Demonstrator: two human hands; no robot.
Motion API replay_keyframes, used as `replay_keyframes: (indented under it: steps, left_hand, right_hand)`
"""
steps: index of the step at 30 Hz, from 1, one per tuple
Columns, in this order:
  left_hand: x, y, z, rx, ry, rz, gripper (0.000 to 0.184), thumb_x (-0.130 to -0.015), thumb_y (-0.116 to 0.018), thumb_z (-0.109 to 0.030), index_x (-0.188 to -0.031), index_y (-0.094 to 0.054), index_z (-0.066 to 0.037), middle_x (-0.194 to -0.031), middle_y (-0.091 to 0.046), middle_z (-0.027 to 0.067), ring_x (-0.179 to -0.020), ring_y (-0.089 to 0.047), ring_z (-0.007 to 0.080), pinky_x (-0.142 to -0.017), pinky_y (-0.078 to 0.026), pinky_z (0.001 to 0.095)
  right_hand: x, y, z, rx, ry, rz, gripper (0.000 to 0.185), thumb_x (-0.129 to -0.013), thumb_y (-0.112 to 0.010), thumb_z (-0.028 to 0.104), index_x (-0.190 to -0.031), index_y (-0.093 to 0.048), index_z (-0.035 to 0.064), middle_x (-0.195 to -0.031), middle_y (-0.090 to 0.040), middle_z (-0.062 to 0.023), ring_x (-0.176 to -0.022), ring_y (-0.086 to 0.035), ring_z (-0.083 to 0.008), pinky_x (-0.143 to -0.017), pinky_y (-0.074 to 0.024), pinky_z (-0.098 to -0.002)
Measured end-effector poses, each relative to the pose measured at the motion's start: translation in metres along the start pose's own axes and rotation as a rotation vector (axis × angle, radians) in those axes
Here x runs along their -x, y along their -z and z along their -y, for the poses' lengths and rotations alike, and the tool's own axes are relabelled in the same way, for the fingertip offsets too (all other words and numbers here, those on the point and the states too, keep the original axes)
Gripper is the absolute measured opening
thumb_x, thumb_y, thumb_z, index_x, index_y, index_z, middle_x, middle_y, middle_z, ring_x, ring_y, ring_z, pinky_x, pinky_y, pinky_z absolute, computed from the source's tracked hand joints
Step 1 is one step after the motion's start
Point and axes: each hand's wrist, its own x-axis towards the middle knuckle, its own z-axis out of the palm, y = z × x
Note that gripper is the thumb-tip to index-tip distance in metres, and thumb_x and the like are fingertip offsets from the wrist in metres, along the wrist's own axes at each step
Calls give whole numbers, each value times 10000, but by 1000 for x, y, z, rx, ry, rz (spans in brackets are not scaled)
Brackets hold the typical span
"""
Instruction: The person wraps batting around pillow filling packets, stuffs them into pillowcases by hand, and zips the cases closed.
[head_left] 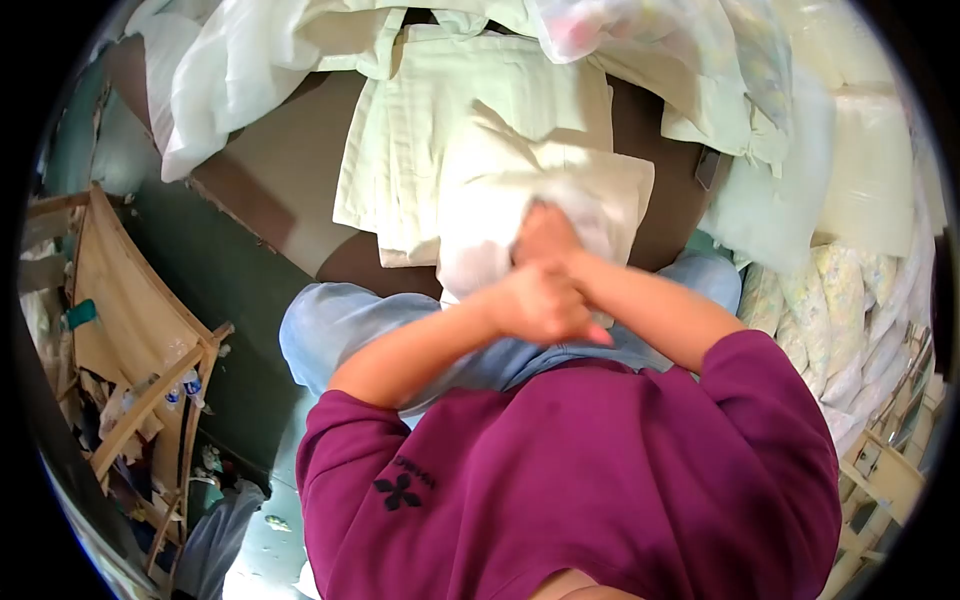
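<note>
Pale white cloth pieces (pixel 480 90) lie layered on the brown surface in front of my lap. The nearest piece, a white cloth (pixel 625 185) with a squared corner, hangs toward my knees. My right hand (pixel 545 237) is on this cloth, fingers curled into it, and the fabric around it is smeared by motion. Just below, my left hand (pixel 545 300) is closed, close to my right wrist, with a reddish fingertip pointing right. What sits inside the left hand's fingers is hidden.
White translucent bundles (pixel 220 95) drape over the far edge, with more stacked bags (pixel 865 170) at the right. A small dark object (pixel 707 168) lies on the brown surface's right side. To the left stands a wooden frame (pixel 150 300) with tan fabric and plastic bottles (pixel 182 388).
</note>
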Motion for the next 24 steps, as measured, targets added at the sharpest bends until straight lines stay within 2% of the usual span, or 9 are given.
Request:
replay_keyframes:
  steps: [2, 4, 6, 8, 11, 13, 21, 22, 24]
  left_hand:
    - [-44, 0, -27, 78, -84, -108, 549, -785, -717, -438, -528, -325, -150, -501, -275, -19, -413, -284, 146, -436, -269, 283]
    - [-25, 0, -14, -58, -34, -62, 535, -797, -704, -435, -527, -338, -152, -480, -306, -19, -418, -338, 145, -460, -303, 286]
    - [0, 17, 4, -137, 62, -75, 519, -752, -747, -405, -531, -353, -149, -473, -317, -16, -419, -352, 148, -458, -297, 293]
    - [9, 59, 9, -217, 292, -105, 433, -716, -767, -282, -528, -404, -139, -471, -388, 10, -409, -413, 191, -424, -301, 314]
    - [-7, 74, -15, 5, 963, -90, 285, -737, -698, -188, -574, -491, -81, -509, -503, 58, -444, -509, 260, -437, -389, 361]
    - [-9, 54, -15, -145, 973, 102, 252, -736, -701, -235, -636, -527, -83, -540, -543, 61, -487, -553, 267, -470, -425, 371]
    - [-10, 33, -18, -173, 1105, 301, 290, -707, -719, -294, -729, -512, -93, -610, -555, 54, -559, -572, 280, -545, -446, 394]
    - [-8, 31, -16, -236, 1076, 322, 298, -692, -715, -253, -817, -507, -79, -712, -556, 81, -698, -577, 291, -640, -434, 401]
    - [-9, 24, -16, -331, 1058, 286, 319, -679, -704, -220, -861, -491, -67, -780, -543, 98, -777, -555, 305, -692, -415, 402]
  right_hand:
    - [-63, 37, -14, -84, -127, -153, 175, -693, -633, 214, -755, -737, 87, -791, -697, -133, -722, -672, -299, -598, -514, -431]
    - [-91, 81, -23, -230, -166, 25, 144, -678, -630, 175, -732, -720, 75, -795, -695, -140, -733, -672, -305, -627, -525, -424]
    - [-72, 82, -23, -241, -131, -97, 131, -675, -631, 163, -714, -709, 66, -796, -691, -151, -736, -664, -328, -631, -522, -423]
    - [-40, 67, -29, -237, -106, -184, 122, -654, -635, 149, -680, -686, 42, -790, -676, -174, -760, -644, -353, -668, -512, -427]
    - [0, 58, -24, -358, -211, -398, 128, -640, -631, 141, -635, -651, 15, -742, -646, -192, -764, -617, -364, -722, -493, -439]
    - [20, 51, -19, -361, -191, -333, 139, -649, -635, 144, -629, -633, 6, -763, -641, -193, -811, -605, -361, -783, -478, -443]
    - [131, 80, -52, -703, 161, -389, 479, -767, -675, 181, -1200, -558, 12, -1239, -540, -160, -1164, -497, -333, -1027, -364, -398]
    - [143, 81, -59, -727, 209, -426, 537, -768, -682, 166, -1261, -530, 17, -1285, -523, -150, -1217, -482, -320, -1053, -350, -387]
    - [158, 80, -73, -780, -11, -551, 577, -762, -694, 148, -1298, -511, 40, -1334, -495, -139, -1275, -434, -300, -1080, -322, -380]
